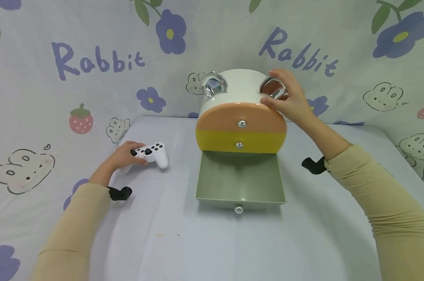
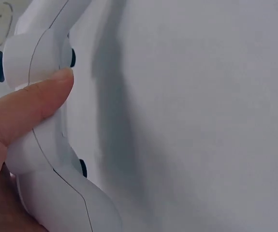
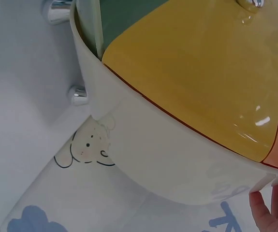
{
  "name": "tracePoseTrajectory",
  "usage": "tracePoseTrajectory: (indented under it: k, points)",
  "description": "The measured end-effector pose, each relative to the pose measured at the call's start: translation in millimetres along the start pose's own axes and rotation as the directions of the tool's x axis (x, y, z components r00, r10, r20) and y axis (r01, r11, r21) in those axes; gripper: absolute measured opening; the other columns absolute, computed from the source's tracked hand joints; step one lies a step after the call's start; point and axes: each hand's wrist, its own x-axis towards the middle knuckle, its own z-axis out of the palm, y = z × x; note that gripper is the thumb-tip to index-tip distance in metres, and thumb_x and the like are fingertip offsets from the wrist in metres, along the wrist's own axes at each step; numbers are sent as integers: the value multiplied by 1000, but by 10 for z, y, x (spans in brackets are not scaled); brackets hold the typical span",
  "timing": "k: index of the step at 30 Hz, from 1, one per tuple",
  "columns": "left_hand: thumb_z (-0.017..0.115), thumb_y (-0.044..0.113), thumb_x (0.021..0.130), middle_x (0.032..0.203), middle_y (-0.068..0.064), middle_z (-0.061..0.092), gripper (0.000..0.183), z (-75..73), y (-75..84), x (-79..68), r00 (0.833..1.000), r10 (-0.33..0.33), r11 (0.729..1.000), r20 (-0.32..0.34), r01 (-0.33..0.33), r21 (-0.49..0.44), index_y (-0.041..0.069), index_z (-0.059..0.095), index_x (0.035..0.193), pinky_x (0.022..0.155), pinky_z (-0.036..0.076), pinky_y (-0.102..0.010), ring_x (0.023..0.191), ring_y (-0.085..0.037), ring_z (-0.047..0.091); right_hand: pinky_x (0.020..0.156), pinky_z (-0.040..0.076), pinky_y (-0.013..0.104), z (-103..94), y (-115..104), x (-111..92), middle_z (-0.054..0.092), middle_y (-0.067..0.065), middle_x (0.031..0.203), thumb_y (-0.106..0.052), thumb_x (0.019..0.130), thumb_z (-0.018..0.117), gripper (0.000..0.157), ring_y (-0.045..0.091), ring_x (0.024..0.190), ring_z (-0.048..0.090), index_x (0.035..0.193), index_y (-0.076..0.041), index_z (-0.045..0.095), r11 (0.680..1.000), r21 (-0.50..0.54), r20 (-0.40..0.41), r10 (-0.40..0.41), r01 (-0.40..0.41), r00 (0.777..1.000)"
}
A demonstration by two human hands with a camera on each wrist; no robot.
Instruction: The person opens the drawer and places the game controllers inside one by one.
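Note:
A white game controller [image 1: 160, 157] with black buttons and sticks is gripped by my left hand [image 1: 123, 155] at the left of the table. In the left wrist view one digit lies across the edge of the controller [image 2: 44, 150]. My right hand [image 1: 292, 97] holds the right chrome ear-shaped piece [image 1: 267, 85] on top of a small rounded drawer cabinet [image 1: 241, 84]. The cabinet's green bottom drawer [image 1: 240, 181] is pulled out, with nothing inside. Its orange drawer [image 1: 219, 119] and yellow drawer [image 1: 215, 141] are closed. Only fingers of the right hand [image 3: 269, 215] show in the right wrist view.
A second chrome ear-shaped piece [image 1: 223, 84] stands on the cabinet's top left. The table [image 1: 163, 249] has a white cover, and a printed cloth [image 1: 113, 93] hangs behind. Small chrome feet [image 3: 78, 95] hold the cabinet up.

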Motion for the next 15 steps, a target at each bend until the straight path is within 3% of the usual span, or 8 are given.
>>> tracePoseTrajectory:
  k: [6, 15]
  points:
    - [78, 33, 69, 136, -29, 30, 77, -59, 230, -56, 1000, 14, 999, -16, -15, -37, 0, 45, 131, 95, 32, -56, 116, -41, 37, 72, 42, 17, -8, 3, -6, 32, 0, 143, -15, 80, 70, 64, 17, 120, 36, 137, -14, 41, 1000, 5, 4, 6, -6, 1000]
    - [78, 36, 69, 138, -27, 29, 79, -157, 652, -202, 1000, 8, 1000, 4, -8, 2, 3, 44, 133, 93, 34, -56, 115, -40, 37, 72, 43, 17, -9, -8, -3, 31, -1, 144, -15, 80, 70, 65, 16, 120, 36, 138, -15, 40, 1000, -16, 6, 6, -6, 1000]
